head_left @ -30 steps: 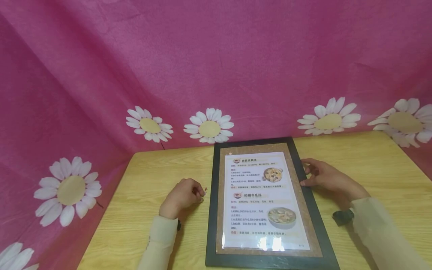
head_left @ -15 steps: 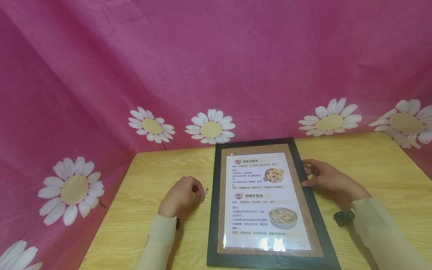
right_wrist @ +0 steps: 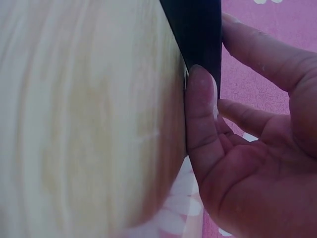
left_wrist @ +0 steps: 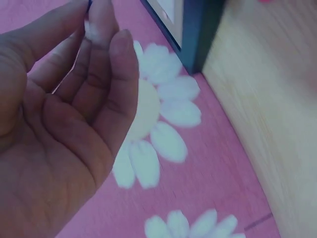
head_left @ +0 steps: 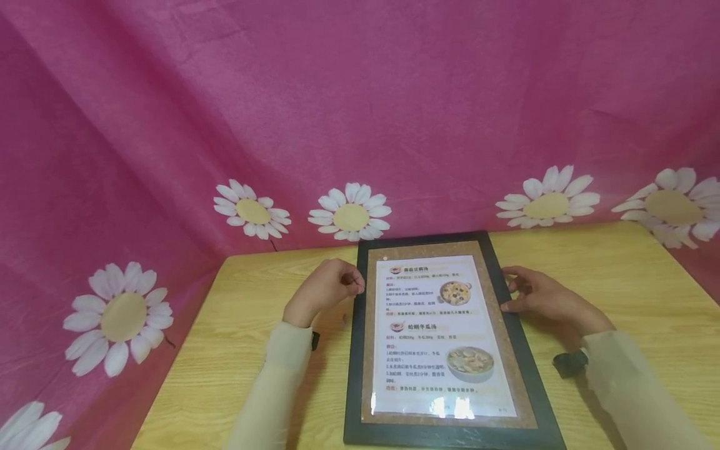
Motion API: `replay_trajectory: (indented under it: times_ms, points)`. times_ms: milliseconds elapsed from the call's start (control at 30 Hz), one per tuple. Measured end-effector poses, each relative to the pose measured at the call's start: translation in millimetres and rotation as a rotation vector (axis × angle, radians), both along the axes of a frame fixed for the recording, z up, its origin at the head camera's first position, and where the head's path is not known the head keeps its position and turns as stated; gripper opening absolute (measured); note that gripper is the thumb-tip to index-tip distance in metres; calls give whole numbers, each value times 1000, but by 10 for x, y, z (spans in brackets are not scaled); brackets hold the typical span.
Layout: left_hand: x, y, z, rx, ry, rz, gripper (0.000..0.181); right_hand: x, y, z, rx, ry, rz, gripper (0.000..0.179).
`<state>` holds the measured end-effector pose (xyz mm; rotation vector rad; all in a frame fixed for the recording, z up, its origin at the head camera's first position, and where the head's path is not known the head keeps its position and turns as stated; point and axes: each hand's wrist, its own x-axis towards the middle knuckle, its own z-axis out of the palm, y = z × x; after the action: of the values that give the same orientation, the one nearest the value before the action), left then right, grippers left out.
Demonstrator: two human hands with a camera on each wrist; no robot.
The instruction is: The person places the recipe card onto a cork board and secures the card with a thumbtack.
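Note:
A black-framed cork board (head_left: 520, 362) lies on the wooden table, a printed recipe sheet (head_left: 441, 337) on its face. My left hand (head_left: 326, 287) is at the board's left edge, thumb and forefinger pinched together. Between those fingertips, a bit of a tiny dark blue pin-sized thing (left_wrist: 89, 5) shows in the left wrist view; the rest is hidden. On the other side my right hand (head_left: 548, 303) holds the board's right edge, with thumb (right_wrist: 202, 94) and fingers against the black frame. A small light pin head (head_left: 385, 257) sits in the cork's top left corner.
A tiny faint object (head_left: 344, 319) lies on the wooden table (head_left: 225, 350) left of the board. Behind and to the left hangs a pink curtain (head_left: 360, 94) with large white flowers, close to the table's back edge and the board's top.
My left hand has moved away from the small object on the table, forward and right to the board's left edge. My right hand stays on the right edge; the board has not moved.

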<state>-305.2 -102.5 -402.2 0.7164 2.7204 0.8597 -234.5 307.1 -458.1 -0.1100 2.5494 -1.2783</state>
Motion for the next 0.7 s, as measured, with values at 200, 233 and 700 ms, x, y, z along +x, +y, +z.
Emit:
replay_trajectory:
  times_ms: [200,233,700]
  points:
    - [-150,262,48,23,48,-81,6,-2,12,-10,3,17,-1,86]
    - [-175,304,56,22,58,-94,6,-2,10,-10,-1,7,-7,87]
    - [-529,1051,119,33,-47,-181,9,19,17,-18,-34,-45,-51,89]
